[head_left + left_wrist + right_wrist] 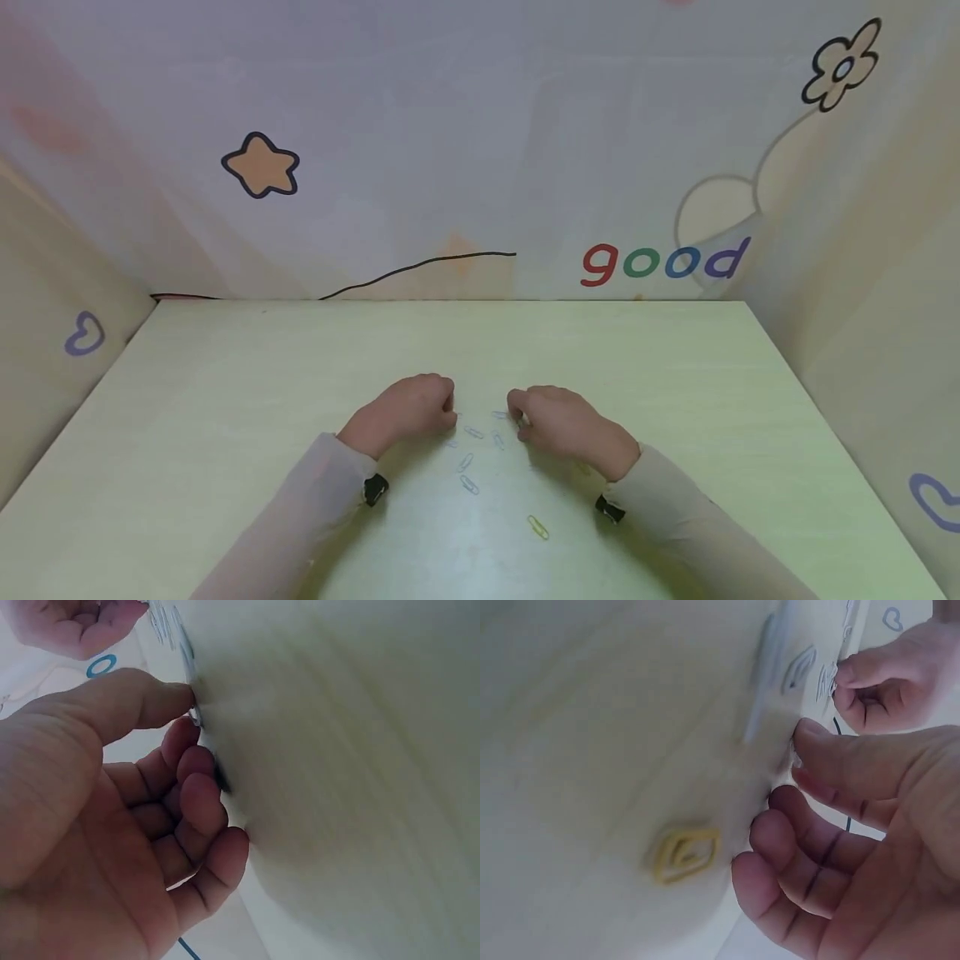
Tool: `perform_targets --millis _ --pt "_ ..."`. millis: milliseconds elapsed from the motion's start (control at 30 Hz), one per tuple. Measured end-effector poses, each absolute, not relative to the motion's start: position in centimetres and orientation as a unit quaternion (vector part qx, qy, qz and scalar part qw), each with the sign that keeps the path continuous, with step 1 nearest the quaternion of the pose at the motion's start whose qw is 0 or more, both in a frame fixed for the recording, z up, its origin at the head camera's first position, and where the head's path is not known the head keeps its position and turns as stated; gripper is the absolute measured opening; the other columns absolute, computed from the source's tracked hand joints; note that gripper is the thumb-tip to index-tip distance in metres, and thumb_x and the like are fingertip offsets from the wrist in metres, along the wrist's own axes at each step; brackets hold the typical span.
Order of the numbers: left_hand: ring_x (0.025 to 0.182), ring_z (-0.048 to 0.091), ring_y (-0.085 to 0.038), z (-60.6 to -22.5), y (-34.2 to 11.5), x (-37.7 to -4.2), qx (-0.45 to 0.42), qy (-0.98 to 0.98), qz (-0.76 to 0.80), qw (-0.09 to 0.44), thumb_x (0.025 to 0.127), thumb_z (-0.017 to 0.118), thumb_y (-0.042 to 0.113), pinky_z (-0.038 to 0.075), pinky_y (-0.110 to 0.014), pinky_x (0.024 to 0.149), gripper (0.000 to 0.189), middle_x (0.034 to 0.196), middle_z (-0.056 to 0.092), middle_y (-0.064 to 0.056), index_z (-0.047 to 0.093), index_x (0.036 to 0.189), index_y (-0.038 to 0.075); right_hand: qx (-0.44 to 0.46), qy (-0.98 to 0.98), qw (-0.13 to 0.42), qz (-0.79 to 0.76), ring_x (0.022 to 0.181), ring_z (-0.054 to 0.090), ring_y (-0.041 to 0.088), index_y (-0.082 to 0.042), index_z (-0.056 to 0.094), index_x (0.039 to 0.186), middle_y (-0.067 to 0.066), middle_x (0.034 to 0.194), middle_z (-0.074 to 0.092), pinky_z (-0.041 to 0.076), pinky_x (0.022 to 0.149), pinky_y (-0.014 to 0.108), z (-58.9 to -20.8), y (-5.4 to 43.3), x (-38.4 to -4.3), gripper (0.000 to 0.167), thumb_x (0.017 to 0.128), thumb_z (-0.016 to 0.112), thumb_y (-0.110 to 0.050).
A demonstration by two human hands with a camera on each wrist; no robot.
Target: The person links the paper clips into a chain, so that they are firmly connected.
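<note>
Though near both hands (408, 406) (564, 419), pale paperclips (473, 432) mostly between them.

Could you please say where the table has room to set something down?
Bare tabletop lies left of the left hand, right of the right hand, and beyond both, up to the printed backdrop. It is crowded between the hands and just nearer the camera: pale paper clips, then a yellow paper clip.

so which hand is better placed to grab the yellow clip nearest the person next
Probably the right hand: the yellow clip lies closer to it than to the left hand, though each seems to pinch a pale clip.
</note>
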State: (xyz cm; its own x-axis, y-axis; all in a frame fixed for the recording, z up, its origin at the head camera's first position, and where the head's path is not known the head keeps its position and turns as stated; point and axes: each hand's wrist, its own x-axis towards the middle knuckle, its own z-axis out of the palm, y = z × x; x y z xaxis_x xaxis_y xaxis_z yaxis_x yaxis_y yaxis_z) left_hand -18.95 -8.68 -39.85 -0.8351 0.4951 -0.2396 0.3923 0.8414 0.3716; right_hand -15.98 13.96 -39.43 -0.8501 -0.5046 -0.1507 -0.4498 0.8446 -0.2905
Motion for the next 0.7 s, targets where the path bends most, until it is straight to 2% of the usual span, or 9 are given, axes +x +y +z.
perform_targets --millis 300,467,600,700 --pt "0.067 0.048 -0.014 -39.9 -9.4 -19.2 0.251 0.935 0.182 0.17 0.088 0.065 0.009 0.039 -0.029 0.062 0.012 0.073 0.054 0.002 0.059 0.079 0.012 -0.257 0.934 0.15 -0.197 0.07 0.048 0.015 -0.015 0.052 0.085 -0.003 0.072 0.05 0.039 0.065 0.03 -39.4 14.8 -16.6 0.022 0.091 0.068 -0.001" --pt "0.067 0.047 -0.013 -39.5 -10.4 -19.5 0.24 0.917 0.266 0.175 0.085 0.06 0.008 0.037 -0.029 0.061 0.009 0.071 0.051 0.002 0.057 0.078 0.011 -0.261 0.899 0.175 -0.304 0.074 0.054 0.017 -0.014 0.055 0.085 -0.002 0.079 0.057 0.046 0.067 0.031 -39.0 15.7 -16.8 0.02 0.095 0.067 -0.002" --pt "0.071 0.049 -0.014 -38.5 -10.8 -19.4 0.253 0.9 0.317 0.162 0.084 0.062 0.004 0.039 -0.029 0.063 0.011 0.073 0.053 0.002 0.057 0.078 0.012 -0.224 0.823 0.217 -0.476 0.074 0.065 0.027 -0.007 0.058 0.091 0.016 0.089 0.068 0.058 0.068 0.038 -38.3 16.2 -16.6 0.012 0.096 0.069 -0.007" --pt "0.073 0.052 -0.015 -37.5 -10.7 -19.0 0.266 0.887 0.349 0.143 0.087 0.065 0.005 0.043 -0.03 0.064 0.012 0.076 0.056 0.002 0.058 0.081 0.012 -0.206 0.752 0.215 -0.589 0.073 0.068 0.033 -0.001 0.058 0.095 0.03 0.097 0.066 0.06 0.066 0.046 -37.7 16.4 -16.3 0.012 0.096 0.068 -0.007"
